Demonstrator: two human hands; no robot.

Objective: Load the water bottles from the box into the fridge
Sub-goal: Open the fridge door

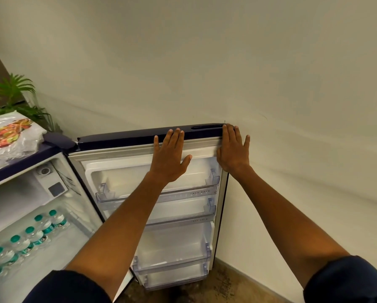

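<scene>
Water bottles (31,236): light, slippery, squashy plastic, rowed on shelf left of fridge door (126,139); grip mid-body. Left hand (169,155), right hand (232,149) flat, fingers straight, pressing door top.

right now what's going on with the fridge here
A person has both hands on the top edge of the open fridge door: the left hand lies flat near the middle, the right hand at the outer corner. Neither holds a bottle. Six teal-capped water bottles stand in a row on a shelf inside the fridge. The door racks look empty. No box is in view.
</scene>
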